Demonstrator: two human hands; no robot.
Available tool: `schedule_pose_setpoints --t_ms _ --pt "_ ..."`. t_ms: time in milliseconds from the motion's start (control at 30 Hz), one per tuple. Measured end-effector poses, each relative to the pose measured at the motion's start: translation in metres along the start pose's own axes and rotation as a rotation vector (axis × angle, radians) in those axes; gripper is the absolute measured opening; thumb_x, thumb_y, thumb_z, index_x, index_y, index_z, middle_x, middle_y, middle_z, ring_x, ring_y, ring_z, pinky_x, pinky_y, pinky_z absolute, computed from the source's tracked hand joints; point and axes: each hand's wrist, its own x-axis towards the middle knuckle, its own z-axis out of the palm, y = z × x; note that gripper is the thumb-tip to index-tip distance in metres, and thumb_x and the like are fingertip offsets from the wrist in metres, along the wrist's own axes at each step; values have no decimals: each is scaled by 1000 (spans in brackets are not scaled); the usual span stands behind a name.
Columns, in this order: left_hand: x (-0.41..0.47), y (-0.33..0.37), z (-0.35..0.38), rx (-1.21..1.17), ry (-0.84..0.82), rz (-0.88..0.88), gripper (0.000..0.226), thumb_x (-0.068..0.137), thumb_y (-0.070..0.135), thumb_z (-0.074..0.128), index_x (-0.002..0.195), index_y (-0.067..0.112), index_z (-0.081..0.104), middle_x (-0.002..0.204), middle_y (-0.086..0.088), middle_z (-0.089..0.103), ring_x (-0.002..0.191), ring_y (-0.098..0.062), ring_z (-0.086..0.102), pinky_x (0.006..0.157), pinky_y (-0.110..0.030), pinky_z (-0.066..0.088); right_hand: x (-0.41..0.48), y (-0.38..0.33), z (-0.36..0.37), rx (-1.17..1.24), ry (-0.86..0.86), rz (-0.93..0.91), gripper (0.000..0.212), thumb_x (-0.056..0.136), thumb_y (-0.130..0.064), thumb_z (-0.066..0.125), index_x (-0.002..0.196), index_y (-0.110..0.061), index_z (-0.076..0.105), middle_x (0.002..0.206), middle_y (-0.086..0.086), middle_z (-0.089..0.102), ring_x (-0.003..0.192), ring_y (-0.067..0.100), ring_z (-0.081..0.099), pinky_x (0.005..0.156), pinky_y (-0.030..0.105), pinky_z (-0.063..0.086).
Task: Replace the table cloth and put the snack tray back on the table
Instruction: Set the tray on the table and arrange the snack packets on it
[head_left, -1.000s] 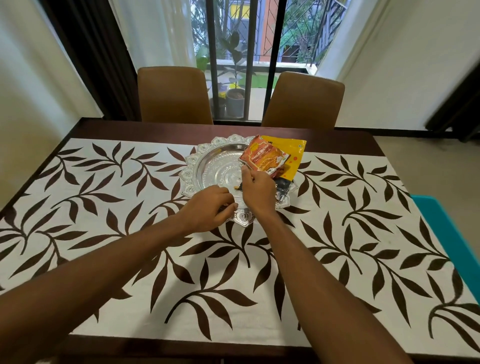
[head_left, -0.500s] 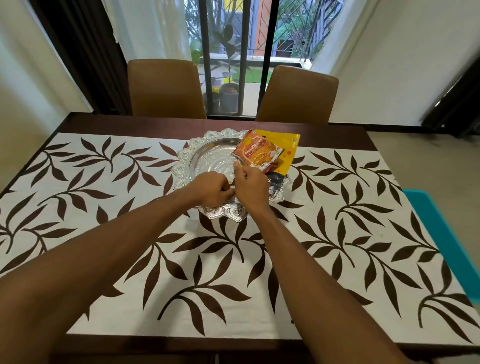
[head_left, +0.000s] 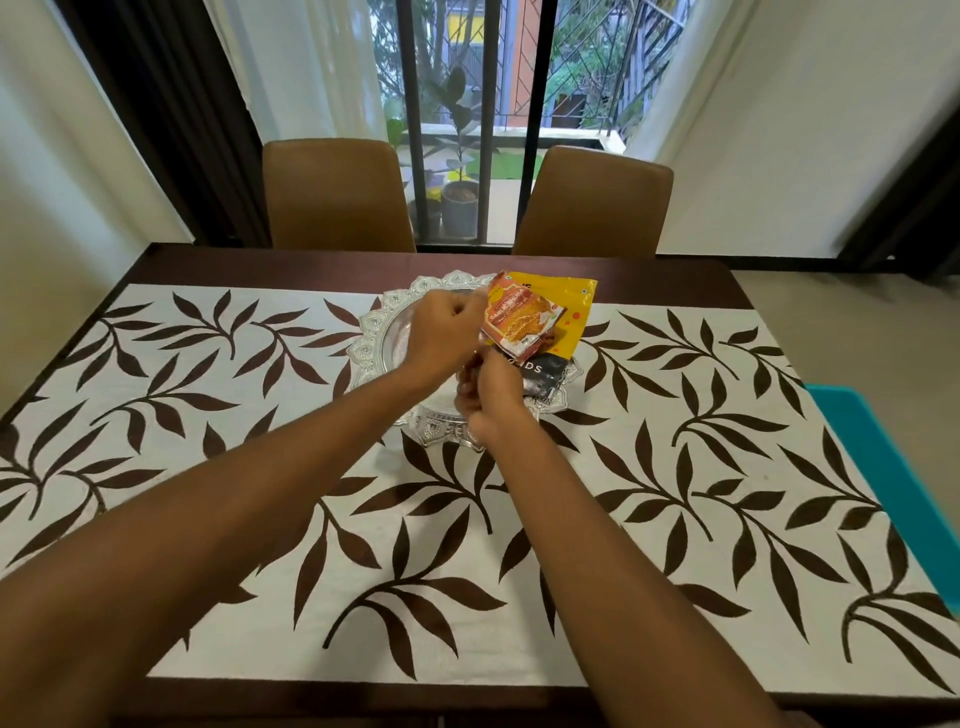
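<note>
A white table cloth with brown leaf print (head_left: 649, 467) covers the dark wooden table (head_left: 311, 265). A silver snack tray (head_left: 371, 338) with a scalloped rim sits on it at the far middle. An orange snack packet (head_left: 522, 322) leans over a yellow packet (head_left: 574, 312) and a black packet (head_left: 543, 376) on the tray's right side. My left hand (head_left: 444, 332) is over the tray with curled fingers at the orange packet's upper left edge. My right hand (head_left: 488, 392) pinches the packet's lower left corner.
Two brown chairs (head_left: 335, 195) (head_left: 592, 205) stand at the table's far side before a barred window with potted plants. A teal object (head_left: 893, 467) lies beside the table's right edge. White curtains hang at both sides.
My left hand moved from the tray's near rim up across the tray to the orange packet's upper edge. My right hand stayed at the packet's lower corner. The view shifted slightly.
</note>
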Motion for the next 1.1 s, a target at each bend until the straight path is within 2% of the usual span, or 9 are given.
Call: schedule_pose_setpoints --t_ms 133,233,300,500,633,733,800,967,1100 --pt "-13 9 12 42 -52 242 53 97 31 54 45 21 42 40 6 35 39 -11 32 44 -33 32 -12 4 7 508 -222 203 28 101 -32 53 86 -12 65 68 4 65 72 13 60 67 23 51" --pt "-18 3 15 125 -16 314 53 96 34 55 46 19 46 42 3 39 42 -12 34 46 -33 31 -14 0 7 635 -252 188 27 99 -36 55 107 -12 65 87 8 68 93 19 62 99 27 47" --pt "-20 -3 12 183 16 349 50 96 36 55 49 19 50 43 4 41 42 -14 38 46 -33 33 -13 -3 3 605 -269 203 26 98 -34 57 109 -12 65 91 8 69 96 21 64 107 30 45" --pt "-22 -6 2 152 117 404 41 97 35 58 62 15 66 53 7 55 51 -12 50 49 -28 38 -10 -9 3 484 -239 203 23 99 -31 58 91 -11 68 74 5 70 74 19 69 63 28 59" --pt "-10 -19 -14 120 116 266 30 97 35 56 75 18 69 73 7 67 72 -11 62 66 -31 50 4 -20 -1 366 -142 110 37 103 -37 54 70 -19 48 49 -5 46 33 2 37 29 13 25" --pt "-3 -42 -28 305 -180 101 22 94 29 62 107 15 73 110 -1 71 99 -13 65 90 -36 53 2 -33 -10 157 -77 3 38 104 -36 51 70 -18 47 52 -4 44 34 3 30 29 15 19" --pt "-4 -57 -33 434 -366 45 35 94 27 63 127 17 64 130 -4 64 110 -18 63 97 -39 50 3 -38 -15 -77 19 -125 35 104 -33 52 73 -17 49 55 -2 45 38 6 31 32 18 22" --pt "-3 -68 -25 665 -457 230 36 90 26 68 124 13 68 120 -3 66 97 -17 63 83 -33 53 5 -31 -22 -699 157 -565 49 102 -35 52 56 -19 43 51 -6 41 46 9 34 49 27 27" --pt "1 -67 -19 727 -435 234 23 84 17 75 107 14 76 100 0 70 81 -14 64 75 -32 57 10 -16 -30 -889 148 -662 56 105 -37 48 52 -19 41 51 -4 43 46 10 35 49 28 24"
